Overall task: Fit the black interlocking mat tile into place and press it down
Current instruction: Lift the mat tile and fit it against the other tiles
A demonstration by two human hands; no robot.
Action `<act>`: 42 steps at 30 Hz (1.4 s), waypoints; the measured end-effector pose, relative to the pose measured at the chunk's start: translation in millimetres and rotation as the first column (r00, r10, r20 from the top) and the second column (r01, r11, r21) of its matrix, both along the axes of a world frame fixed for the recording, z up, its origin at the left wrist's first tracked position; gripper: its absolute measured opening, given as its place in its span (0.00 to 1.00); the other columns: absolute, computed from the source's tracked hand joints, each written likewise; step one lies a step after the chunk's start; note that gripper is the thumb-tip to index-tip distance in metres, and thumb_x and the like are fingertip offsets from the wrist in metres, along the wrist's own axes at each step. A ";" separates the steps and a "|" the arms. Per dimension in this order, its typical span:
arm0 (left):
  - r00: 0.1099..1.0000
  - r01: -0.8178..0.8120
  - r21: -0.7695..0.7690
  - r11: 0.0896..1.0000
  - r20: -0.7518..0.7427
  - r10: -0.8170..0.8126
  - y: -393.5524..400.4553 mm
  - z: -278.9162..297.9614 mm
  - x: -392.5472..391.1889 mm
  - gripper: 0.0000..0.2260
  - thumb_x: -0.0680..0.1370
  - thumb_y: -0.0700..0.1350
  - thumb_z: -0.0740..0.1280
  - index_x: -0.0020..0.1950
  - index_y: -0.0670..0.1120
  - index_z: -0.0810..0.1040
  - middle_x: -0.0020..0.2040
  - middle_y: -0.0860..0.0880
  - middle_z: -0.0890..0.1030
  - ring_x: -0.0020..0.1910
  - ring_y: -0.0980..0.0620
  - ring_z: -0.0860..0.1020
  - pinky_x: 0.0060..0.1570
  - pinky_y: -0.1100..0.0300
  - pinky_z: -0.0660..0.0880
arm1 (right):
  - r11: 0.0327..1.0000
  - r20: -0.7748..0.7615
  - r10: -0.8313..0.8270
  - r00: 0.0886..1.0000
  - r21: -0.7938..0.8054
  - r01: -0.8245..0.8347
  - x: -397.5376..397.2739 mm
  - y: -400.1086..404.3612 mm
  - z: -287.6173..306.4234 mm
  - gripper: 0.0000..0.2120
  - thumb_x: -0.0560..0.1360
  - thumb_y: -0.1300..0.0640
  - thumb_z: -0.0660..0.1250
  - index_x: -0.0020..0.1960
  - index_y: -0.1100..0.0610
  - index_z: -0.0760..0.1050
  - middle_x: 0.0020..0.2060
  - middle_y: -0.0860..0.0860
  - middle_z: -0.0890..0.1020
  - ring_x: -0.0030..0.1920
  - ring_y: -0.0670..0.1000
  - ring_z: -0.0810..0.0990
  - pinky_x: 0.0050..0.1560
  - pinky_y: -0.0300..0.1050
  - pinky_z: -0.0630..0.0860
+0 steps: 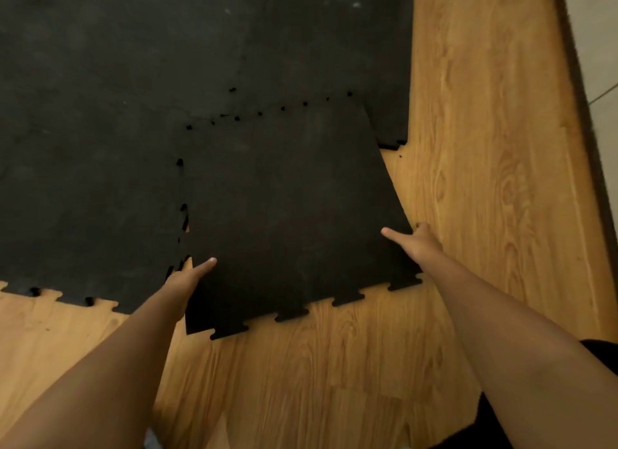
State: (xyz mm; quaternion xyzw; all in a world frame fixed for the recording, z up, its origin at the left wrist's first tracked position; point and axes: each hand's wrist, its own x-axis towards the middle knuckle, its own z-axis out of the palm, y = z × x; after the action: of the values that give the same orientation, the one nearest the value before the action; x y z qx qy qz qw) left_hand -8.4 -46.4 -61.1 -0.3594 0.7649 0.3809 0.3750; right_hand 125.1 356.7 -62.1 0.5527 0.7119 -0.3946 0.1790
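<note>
A loose black interlocking mat tile (287, 207) lies tilted in the corner gap of the laid black mat (100, 147). Its far and left toothed edges overlap the laid tiles, with small dark gaps along both seams. Its near edge is raised off the wooden floor. My left hand (187, 278) grips the tile's left near edge, thumb on top. My right hand (414, 241) grips the right edge, thumb on top and fingers underneath.
Wood-grain floor (468, 147) surrounds the mat on the right and near side. Another laid tile (384, 64) borders the gap at the far right. A dark threshold strip (578, 114) and pale tiles (602, 47) run along the right edge.
</note>
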 end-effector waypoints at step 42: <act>0.622 0.756 -0.392 0.524 0.180 -0.762 -1.5 5.5 -43.7 0.31 0.76 0.61 0.65 0.67 0.38 0.70 0.67 0.36 0.68 0.56 0.41 0.74 0.47 0.53 0.74 | 0.877 0.023 -0.481 0.876 0.024 0.480 66.6 -93.0 -2.2 0.32 0.79 0.41 0.61 0.75 0.59 0.61 0.70 0.60 0.69 0.68 0.63 0.68 0.68 0.58 0.64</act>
State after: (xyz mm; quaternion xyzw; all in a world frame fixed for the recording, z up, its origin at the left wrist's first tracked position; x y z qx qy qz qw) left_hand -52.1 -48.0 -55.6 -0.0611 0.9108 0.0031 0.4082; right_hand 191.7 263.7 -64.3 0.7191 0.5533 -0.4125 0.0806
